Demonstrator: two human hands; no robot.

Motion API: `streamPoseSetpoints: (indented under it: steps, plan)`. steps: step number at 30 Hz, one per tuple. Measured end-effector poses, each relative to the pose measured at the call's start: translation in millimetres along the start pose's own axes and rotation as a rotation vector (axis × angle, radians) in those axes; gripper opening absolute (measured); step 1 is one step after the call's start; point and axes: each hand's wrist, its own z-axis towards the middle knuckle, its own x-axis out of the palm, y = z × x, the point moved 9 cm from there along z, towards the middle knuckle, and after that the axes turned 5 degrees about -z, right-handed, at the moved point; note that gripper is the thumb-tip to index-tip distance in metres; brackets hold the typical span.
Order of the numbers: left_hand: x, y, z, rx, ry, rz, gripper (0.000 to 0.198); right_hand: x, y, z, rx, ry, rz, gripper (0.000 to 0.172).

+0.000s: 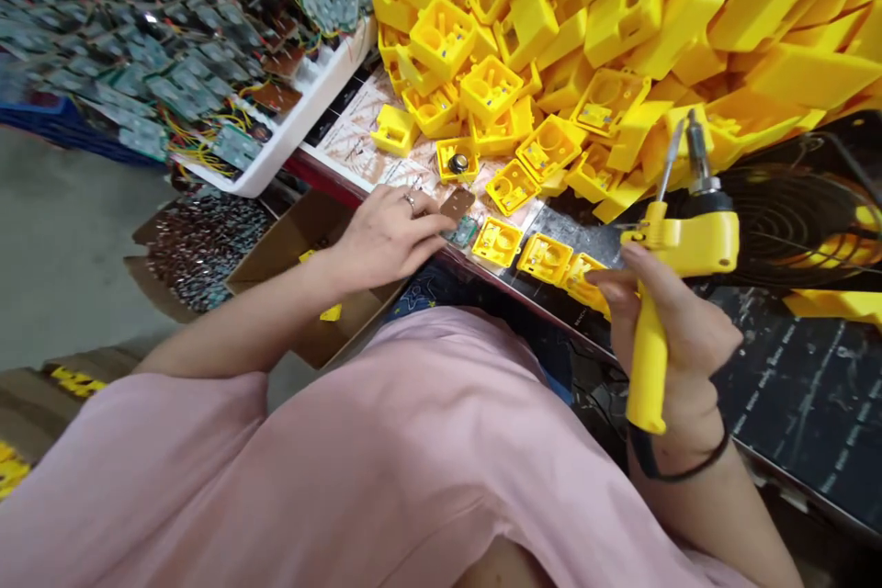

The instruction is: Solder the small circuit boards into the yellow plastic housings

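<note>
Left hand: the bare left hand (396, 234), ring on one finger, reaches over the front edge with bent fingers at a brown square board (457, 204) and a small green circuit board (463, 231); whether it pinches either, I cannot tell.
Right hand: the bare right hand (693, 326) is wrapped around a yellow pistol-shaped plastic tool (695, 243), its metal tips pointing away from the body.
Yellow row: three open yellow plastic casings (496, 242) line the front of the black table (806, 386); small metal parts show inside, no green board. The right fingertips overlap the rightmost; contact is unclear.
Progress: work looks to be midway at most; one casing behind the boards holds a round dark-centred part (458, 164).
Remaining: a high pile of yellow casings (491, 87) and a heap of green circuit boards (193, 73) suggest plenty left.
Edges: the row sits along the front edge; a white tray rim (310, 101) bounds the left.
Room: a narrow strip of table shows between row and pile; a black wire-guarded fan (778, 220) crowds the tool's right.
</note>
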Motion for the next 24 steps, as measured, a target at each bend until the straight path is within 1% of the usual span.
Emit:
streamPoseSetpoints:
  steps: [2,3,4,6,7,10,11,13,15,16,17,18,19,21,22,23,24]
  plan:
    - [0.8,1,6,0.107,0.071,0.025,0.028,5,11,7,-0.108,-0.046,-0.096,0.031]
    - [0.7,-1,8,0.157,0.091,0.051,0.03,9,15,9,-0.15,-0.051,-0.109,0.031]
    - [0.5,-2,11,0.195,0.096,0.077,0.032,14,18,11,-0.176,-0.04,-0.09,0.036]
    - [0.9,-6,16,0.229,0.078,0.119,0.038,26,19,12,-0.178,0.015,-0.021,0.047]
    - [1.0,-8,19,0.238,0.057,0.133,0.038,32,20,11,-0.176,0.044,-0.004,0.05]
    - [0.8,-12,27,0.285,0.005,0.183,0.032,38,25,10,-0.178,0.079,-0.03,0.049]
    - [1.2,-12,30,0.309,0.013,0.203,0.032,37,27,10,-0.177,0.081,-0.039,0.049]
    - [2.0,-11,32,0.399,0.078,0.206,0.039,35,31,9,-0.171,0.078,-0.039,0.05]
    - [-5.8,-3,33,0.467,0.13,0.143,0.043,33,34,9,-0.159,0.075,-0.028,0.053]
    - [-13.3,6,36,0.454,0.147,0.072,0.043,33,35,9,-0.15,0.071,-0.027,0.055]
    - [-20.0,19,41,0.408,0.186,-0.029,0.043,34,37,9,-0.142,0.065,-0.031,0.057]
    - [-24.3,34,46,0.334,0.253,-0.151,0.045,36,38,10,-0.136,0.059,-0.042,0.059]
    - [-25.8,49,52,0.246,0.346,-0.281,0.05,38,39,10,-0.129,0.054,-0.055,0.06]
    - [-22.9,70,59,0.089,0.569,-0.508,0.067,43,40,12,-0.115,0.036,-0.08,0.06]
    - [-21.6,78,63,0.011,0.653,-0.566,0.078,46,39,14,-0.105,0.029,-0.088,0.059]
    - [-21.7,85,67,-0.073,0.689,-0.583,0.089,48,39,15,-0.096,0.027,-0.091,0.058]
    - [-24.0,90,72,-0.146,0.675,-0.562,0.097,49,39,15,-0.089,0.022,-0.091,0.057]
